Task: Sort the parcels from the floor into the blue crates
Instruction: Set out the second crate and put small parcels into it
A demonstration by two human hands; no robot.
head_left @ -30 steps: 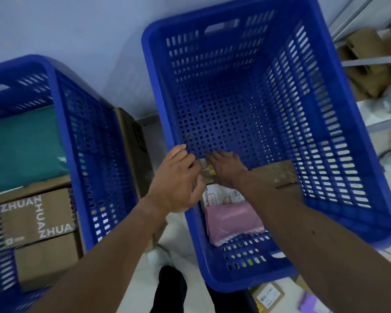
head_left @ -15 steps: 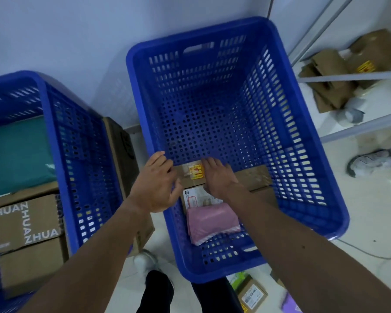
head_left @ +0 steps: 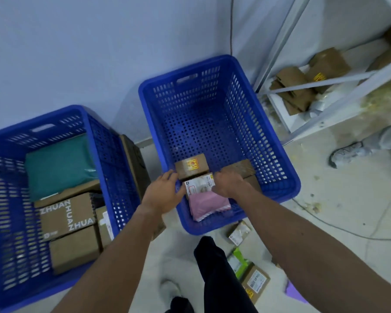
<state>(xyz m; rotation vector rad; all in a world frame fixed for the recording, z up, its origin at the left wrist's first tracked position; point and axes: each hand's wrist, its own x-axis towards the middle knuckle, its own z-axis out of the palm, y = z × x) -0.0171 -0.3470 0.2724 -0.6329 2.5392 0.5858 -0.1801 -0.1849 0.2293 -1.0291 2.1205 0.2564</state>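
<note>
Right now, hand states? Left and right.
Left hand: open, holding nothing, over the rim of the right crate.
Right hand: open, fingers over the labelled parcel; no grip visible.

A parcel sorting room: two blue crates hold cardboard boxes and mailers, parcels litter the floor, metal shelving far right.

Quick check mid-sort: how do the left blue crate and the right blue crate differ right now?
The left crate is nearly full: a teal mailer, a ZHUAN box, plain brown boxes. The right crate shows mostly bare floor, with few parcels, a pink mailer among them, at its near end. The left hand and right hand are at the right crate, none at the left crate. Both are blue perforated plastic by the wall.
</note>
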